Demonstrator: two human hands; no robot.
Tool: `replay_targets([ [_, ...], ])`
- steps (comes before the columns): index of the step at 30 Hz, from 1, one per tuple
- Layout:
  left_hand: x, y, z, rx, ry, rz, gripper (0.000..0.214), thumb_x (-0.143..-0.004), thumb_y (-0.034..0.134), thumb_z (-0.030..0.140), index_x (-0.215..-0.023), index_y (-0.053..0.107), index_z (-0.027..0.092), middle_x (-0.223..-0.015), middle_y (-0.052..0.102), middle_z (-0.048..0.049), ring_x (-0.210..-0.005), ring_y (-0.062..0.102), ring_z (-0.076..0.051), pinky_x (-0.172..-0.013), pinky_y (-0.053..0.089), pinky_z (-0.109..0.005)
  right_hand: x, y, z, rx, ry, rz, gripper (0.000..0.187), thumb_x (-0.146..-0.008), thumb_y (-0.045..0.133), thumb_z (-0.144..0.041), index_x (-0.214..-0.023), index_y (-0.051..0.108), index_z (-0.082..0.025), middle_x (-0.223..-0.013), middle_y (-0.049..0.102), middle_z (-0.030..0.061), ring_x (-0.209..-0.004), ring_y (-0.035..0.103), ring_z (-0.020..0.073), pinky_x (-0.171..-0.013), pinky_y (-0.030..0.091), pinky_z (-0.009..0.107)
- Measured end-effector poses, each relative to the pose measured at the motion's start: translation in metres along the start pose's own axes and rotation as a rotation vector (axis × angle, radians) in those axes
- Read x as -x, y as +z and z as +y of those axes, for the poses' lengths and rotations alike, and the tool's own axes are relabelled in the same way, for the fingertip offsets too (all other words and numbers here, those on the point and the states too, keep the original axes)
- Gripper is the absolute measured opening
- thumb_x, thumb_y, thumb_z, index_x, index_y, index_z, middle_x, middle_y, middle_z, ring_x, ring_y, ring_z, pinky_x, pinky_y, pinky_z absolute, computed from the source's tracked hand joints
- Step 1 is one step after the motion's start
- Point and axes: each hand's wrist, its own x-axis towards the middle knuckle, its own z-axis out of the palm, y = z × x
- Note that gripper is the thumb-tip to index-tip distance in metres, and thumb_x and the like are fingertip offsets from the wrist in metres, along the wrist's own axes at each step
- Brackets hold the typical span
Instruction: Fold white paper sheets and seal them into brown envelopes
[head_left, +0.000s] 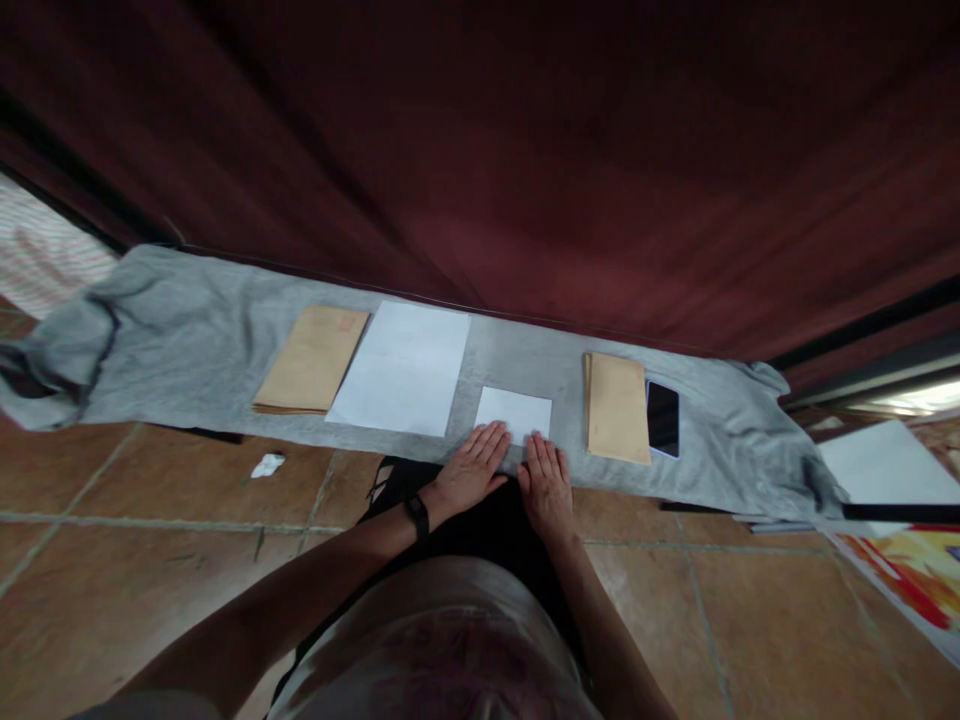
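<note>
A small white sheet of paper (514, 408), which looks folded, lies on the grey cloth in front of me. My left hand (474, 468) rests flat with its fingertips on the paper's near left edge. On the near right corner lie the outstretched fingers of my right hand (546, 485). Left of it is a larger stack of white paper (405, 368), and beyond that a stack of brown envelopes (313, 360). To the right lie more brown envelopes (618, 408), with a dark-screened phone (664, 419) partly beside them.
The grey cloth (191, 340) covers a long narrow bench. A dark red curtain (480, 180) hangs right behind it. Crumpled white tissue (268, 465) lies on the tiled floor (195, 560). At far right are a white board (892, 465) and a colourful printed sheet (919, 575).
</note>
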Motion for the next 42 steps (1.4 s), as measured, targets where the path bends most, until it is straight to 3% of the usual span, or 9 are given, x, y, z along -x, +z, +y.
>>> replay_targets([
  [9,0.005,-0.004,-0.005,0.010,-0.010,0.015,0.069,-0.095,0.055,0.038,-0.151,0.033,0.004,-0.159,0.031,-0.0218,-0.151,0.020,-0.030,-0.123,0.022,-0.046,0.002,-0.006,0.010,-0.084,0.061,0.009,0.050,-0.105,0.033,-0.032,-0.151,0.040,-0.014,-0.152,0.047,0.0138,-0.143,0.040,0.0257,-0.119,0.025,0.051],
  [13,0.005,-0.001,-0.007,-0.020,-0.002,0.033,0.068,-0.094,0.056,0.037,-0.151,0.035,0.008,-0.159,0.032,-0.0204,-0.150,0.023,-0.030,-0.122,0.025,-0.047,-0.023,-0.003,0.018,-0.162,0.090,0.055,0.045,-0.103,0.037,-0.030,-0.142,0.052,-0.014,-0.145,0.056,0.0137,-0.139,0.044,0.0257,-0.118,0.029,0.050],
  [18,0.004,0.001,-0.006,-0.043,-0.001,0.058,0.065,-0.094,0.057,0.039,-0.151,0.038,0.014,-0.160,0.031,-0.0189,-0.150,0.025,-0.031,-0.121,0.026,-0.049,-0.067,0.004,0.032,-0.183,0.133,0.112,0.045,-0.101,0.039,-0.026,-0.142,0.051,-0.011,-0.147,0.052,0.0164,-0.140,0.043,0.0252,-0.114,0.036,0.047],
  [26,0.002,0.000,0.001,-0.032,-0.058,0.090,0.065,-0.095,0.056,0.043,-0.150,0.040,0.014,-0.161,0.029,-0.0183,-0.150,0.025,-0.031,-0.122,0.024,-0.049,-0.100,0.005,0.041,-0.112,0.129,0.034,0.039,-0.099,0.045,-0.022,-0.134,0.057,-0.013,-0.135,0.060,0.0148,-0.127,0.052,0.0244,-0.111,0.036,0.041],
  [34,0.002,-0.001,0.002,-0.022,-0.048,0.105,0.060,-0.096,0.054,0.042,-0.149,0.043,0.015,-0.159,0.034,-0.0184,-0.149,0.027,-0.031,-0.122,0.025,-0.050,-0.130,-0.004,0.054,-0.196,0.270,-0.061,0.027,-0.087,0.058,-0.018,-0.111,0.070,-0.016,-0.113,0.067,0.0145,-0.108,0.057,0.0270,-0.101,0.042,0.041],
  [38,0.002,-0.002,0.002,0.018,-0.056,0.128,0.058,-0.096,0.054,0.040,-0.148,0.044,0.017,-0.159,0.035,-0.0167,-0.149,0.028,-0.031,-0.122,0.025,-0.050,-0.132,-0.007,0.056,-0.299,0.292,-0.067,0.017,-0.083,0.059,-0.016,-0.091,0.073,-0.021,-0.099,0.071,0.0103,-0.108,0.058,0.0263,-0.102,0.042,0.040],
  [42,0.002,-0.004,0.003,0.092,-0.084,0.136,0.059,-0.098,0.049,0.039,-0.152,0.037,0.018,-0.160,0.033,-0.0149,-0.149,0.027,-0.029,-0.121,0.027,-0.050,-0.129,-0.012,0.059,-0.487,0.380,-0.067,0.012,-0.082,0.059,-0.018,-0.081,0.070,-0.023,-0.089,0.072,0.0050,-0.097,0.064,0.0221,-0.093,0.047,0.034],
])
